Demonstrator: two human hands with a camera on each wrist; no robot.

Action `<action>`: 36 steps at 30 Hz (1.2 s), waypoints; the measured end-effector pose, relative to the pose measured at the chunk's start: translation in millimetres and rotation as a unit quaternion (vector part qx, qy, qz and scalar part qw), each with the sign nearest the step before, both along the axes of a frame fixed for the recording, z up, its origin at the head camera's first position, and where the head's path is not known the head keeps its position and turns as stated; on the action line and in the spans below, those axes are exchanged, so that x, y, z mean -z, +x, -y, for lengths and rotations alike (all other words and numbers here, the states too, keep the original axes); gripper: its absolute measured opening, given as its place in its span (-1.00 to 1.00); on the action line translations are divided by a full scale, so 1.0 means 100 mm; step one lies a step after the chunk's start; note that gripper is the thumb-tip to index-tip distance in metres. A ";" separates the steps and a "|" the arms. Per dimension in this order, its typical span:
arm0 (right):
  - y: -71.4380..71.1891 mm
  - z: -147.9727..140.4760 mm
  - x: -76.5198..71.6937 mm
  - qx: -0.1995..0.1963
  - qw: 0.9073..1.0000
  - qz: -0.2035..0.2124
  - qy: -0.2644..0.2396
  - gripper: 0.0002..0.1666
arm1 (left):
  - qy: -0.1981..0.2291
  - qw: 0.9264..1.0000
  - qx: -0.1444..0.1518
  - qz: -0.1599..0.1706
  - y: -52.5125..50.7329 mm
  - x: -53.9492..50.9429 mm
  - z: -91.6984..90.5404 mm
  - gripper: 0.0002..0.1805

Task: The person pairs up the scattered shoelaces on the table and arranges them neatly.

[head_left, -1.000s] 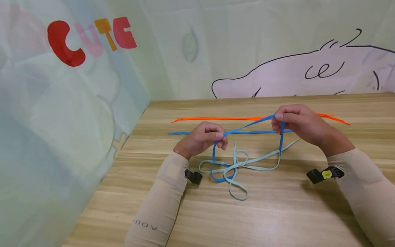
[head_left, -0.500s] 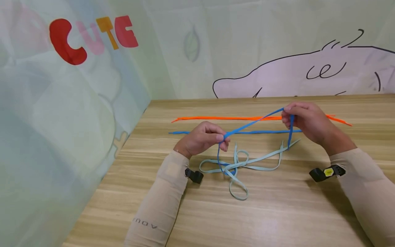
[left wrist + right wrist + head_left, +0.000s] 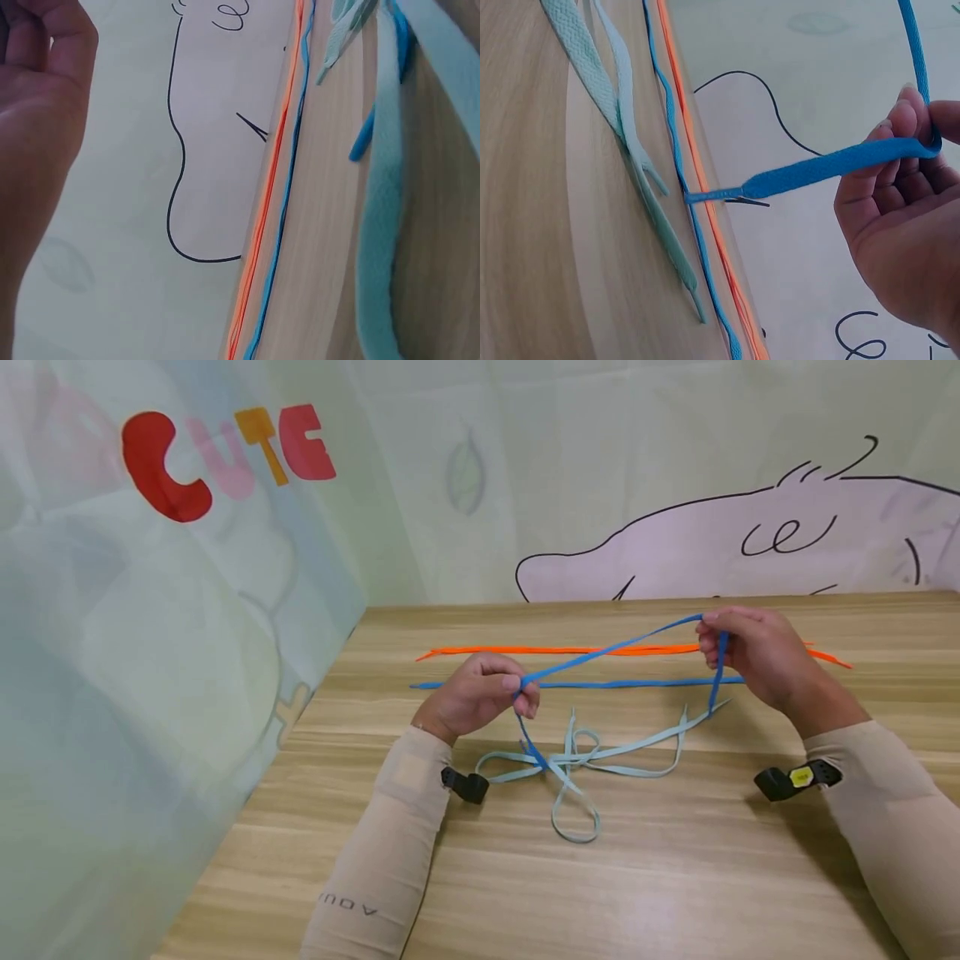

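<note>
A blue shoelace (image 3: 607, 652) stretches in the air between my two hands, rising toward the right. My left hand (image 3: 487, 693) pinches it between thumb and fingers; below, the lace runs down into a tangled pale green shoelace (image 3: 637, 745) on the table. My right hand (image 3: 761, 652) pinches the lace further along, and its tipped end hangs below, clear in the right wrist view as a blue lace end (image 3: 810, 172). In the left wrist view, only part of my left hand (image 3: 45, 112) shows, and a short blue tip (image 3: 363, 139) pokes out by the green lace.
Behind the tangle, another blue shoelace (image 3: 630, 684) lies straight across the wooden table (image 3: 637, 877). Orange shoelaces (image 3: 525, 650) lie parallel to it, nearer the back edge. Printed cloth walls (image 3: 435, 552) stand behind and at the left.
My right hand has moved right and slightly up, drawing the blue lace longer between my hands. The blue loop in the green tangle has shrunk. My left hand has shifted slightly left.
</note>
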State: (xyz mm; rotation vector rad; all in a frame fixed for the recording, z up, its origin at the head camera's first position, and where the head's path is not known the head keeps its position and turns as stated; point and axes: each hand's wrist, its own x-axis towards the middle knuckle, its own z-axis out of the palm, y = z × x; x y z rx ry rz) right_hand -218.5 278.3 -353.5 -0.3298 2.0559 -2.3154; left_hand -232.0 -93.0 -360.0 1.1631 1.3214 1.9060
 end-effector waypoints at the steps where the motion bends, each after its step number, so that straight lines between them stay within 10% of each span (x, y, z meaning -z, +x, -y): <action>1: 0.00 -0.01 0.00 0.005 1.000 0.002 -0.002 -0.70 | 0.008 1.000 0.000 0.001 -0.01 0.00 0.01 -0.80; 28: -0.03 -0.12 0.06 0.016 1.000 0.011 -0.017 -0.70 | 0.112 0.990 -0.076 0.051 -0.13 0.01 0.28 -0.71; 36: -0.05 -0.17 0.07 0.021 1.000 0.005 -0.010 -0.69 | 0.167 0.967 -0.126 0.144 -0.20 0.08 0.40 -0.76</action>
